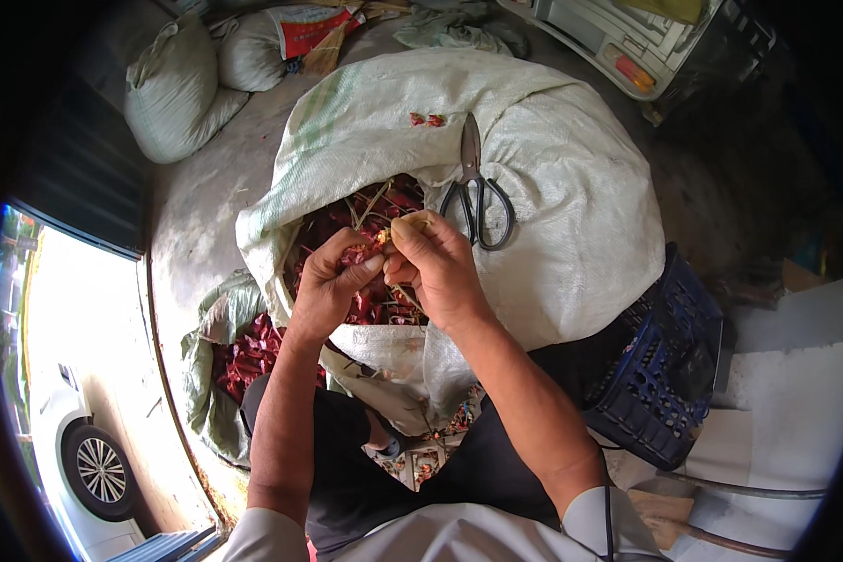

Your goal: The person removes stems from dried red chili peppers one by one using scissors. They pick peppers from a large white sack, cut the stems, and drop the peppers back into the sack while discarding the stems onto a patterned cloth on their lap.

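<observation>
Both hands — left hand [332, 281], right hand [436, 267] — fingers pinched on a dried red chilli [370, 251] over the open white sack [553, 187], scissors [478, 197] beside

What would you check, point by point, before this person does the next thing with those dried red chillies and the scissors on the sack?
1. Both hands on the chilli: left hand and right hand pinch one dried chilli between the fingertips: ok.
2. Scissors within reach, lying on the white sack just beyond the right hand: ok.
3. Scissor blades shut: ok.
4. Sack mouth open, chillies showing: ok.
5. Second pile of chillies on the green sack by the left forearm: ok.
6. Stem already off the held chilli: cannot tell.
</observation>
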A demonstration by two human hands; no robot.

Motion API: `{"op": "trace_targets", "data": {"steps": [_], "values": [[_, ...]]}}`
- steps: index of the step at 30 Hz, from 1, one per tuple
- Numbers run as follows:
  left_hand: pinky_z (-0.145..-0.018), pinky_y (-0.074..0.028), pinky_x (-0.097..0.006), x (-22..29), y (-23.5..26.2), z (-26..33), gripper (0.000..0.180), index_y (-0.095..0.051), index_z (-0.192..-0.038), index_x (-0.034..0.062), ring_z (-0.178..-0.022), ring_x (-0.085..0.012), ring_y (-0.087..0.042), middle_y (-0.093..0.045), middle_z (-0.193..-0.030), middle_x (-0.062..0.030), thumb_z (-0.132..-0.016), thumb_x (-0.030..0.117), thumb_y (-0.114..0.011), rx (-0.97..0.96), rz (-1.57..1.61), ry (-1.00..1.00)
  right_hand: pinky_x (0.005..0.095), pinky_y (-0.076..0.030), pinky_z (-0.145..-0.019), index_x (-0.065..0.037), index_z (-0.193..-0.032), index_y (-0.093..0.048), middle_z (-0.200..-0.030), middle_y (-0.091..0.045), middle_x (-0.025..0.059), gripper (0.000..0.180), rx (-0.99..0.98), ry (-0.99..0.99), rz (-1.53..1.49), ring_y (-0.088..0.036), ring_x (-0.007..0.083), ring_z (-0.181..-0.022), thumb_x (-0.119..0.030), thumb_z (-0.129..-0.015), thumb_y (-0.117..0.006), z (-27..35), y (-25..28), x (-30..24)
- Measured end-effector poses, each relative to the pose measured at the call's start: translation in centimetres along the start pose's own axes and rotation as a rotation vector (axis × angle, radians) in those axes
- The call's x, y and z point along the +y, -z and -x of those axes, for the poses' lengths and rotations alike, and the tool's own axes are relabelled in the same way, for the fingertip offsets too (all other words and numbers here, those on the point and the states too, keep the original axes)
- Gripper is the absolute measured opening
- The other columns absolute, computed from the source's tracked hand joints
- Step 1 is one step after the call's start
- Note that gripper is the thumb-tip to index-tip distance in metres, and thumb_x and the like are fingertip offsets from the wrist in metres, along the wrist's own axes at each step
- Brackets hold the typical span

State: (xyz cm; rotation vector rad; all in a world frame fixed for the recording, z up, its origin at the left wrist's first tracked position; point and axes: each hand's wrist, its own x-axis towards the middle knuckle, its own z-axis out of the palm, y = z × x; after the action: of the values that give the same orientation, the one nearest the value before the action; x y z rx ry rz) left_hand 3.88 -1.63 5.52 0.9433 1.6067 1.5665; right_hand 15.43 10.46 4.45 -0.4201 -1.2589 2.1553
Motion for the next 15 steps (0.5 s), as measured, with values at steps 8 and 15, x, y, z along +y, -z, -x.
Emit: {"op": "trace_targets", "data": {"steps": [8,15], "values": [[-0.064,-0.049,-0.03,-0.5,-0.4,0.3,0.02,-0.066,-0.102,0.0023,-0.071,-0.0188,-0.062,-0.064,-0.081,-0.0078,-0.083,-0.003,-0.067,0.145,-0.431,-0.145,0.0396,-0.052,-0.06,-0.004,-0.087,-0.061,-0.078,-0.066,0.0121,0.012,-0.09,0.648,0.972,-0.066,0.0306,-0.069,-0.013,-0.088,-0.069,-0.2,0.6,-0.6],[-0.069,-0.052,-0.039,-1.9,3.3,-1.2,0.014,-0.066,-0.102,0.0042,-0.073,-0.0255,-0.066,-0.066,-0.077,-0.0138,-0.089,0.009,-0.064,0.524,-0.938,-0.236,0.0377,-0.051,-0.06,-0.003,-0.087,-0.059,-0.081,-0.064,0.0105,0.013,-0.242,0.766,0.773,-0.065,0.0283,-0.071,-0.012,-0.09,-0.068,1.8,-1.3,-2.6]]}}
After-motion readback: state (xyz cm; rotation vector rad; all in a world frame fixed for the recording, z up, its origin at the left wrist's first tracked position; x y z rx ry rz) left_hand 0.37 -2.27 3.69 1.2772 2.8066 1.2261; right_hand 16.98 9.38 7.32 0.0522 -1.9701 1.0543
